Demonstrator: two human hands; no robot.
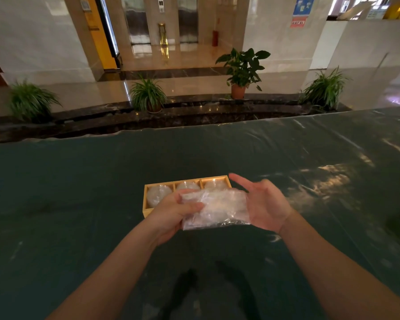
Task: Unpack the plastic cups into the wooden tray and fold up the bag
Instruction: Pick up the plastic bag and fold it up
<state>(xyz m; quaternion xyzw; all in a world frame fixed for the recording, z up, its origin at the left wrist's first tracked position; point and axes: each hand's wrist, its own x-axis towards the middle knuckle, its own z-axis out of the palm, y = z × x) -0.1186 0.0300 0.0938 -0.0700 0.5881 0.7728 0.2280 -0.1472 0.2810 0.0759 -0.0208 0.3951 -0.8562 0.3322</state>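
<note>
- My left hand (173, 212) is curled around the left end of the bag (215, 209). The thumb lies on top of the bag and the fingers go under it, so the bag is pinched between them.
- My right hand (261, 202) is open, with the palm turned to the left and the fingers spread and pointing away from me. Its palm touches the right end of the bag, but the fingers do not wrap around it.
- The bag is clear, thin and crinkly. It is bunched into a flat, wide shape and is held up in the air between my two hands.
- Just behind the bag and my left hand sits the wooden tray (146, 199). The bag and my left hand hide its near part.
- The tray has three boxes in a row. I can see a clear plastic cup (157, 195) in the left box, one in the middle box and one in the right box.
- The tray rests on the tabletop (79, 181), which is dark green and has a shiny plastic sheet over it.
- Past the far edge of the tabletop I see potted plants (243, 70) on a shiny floor.
</note>
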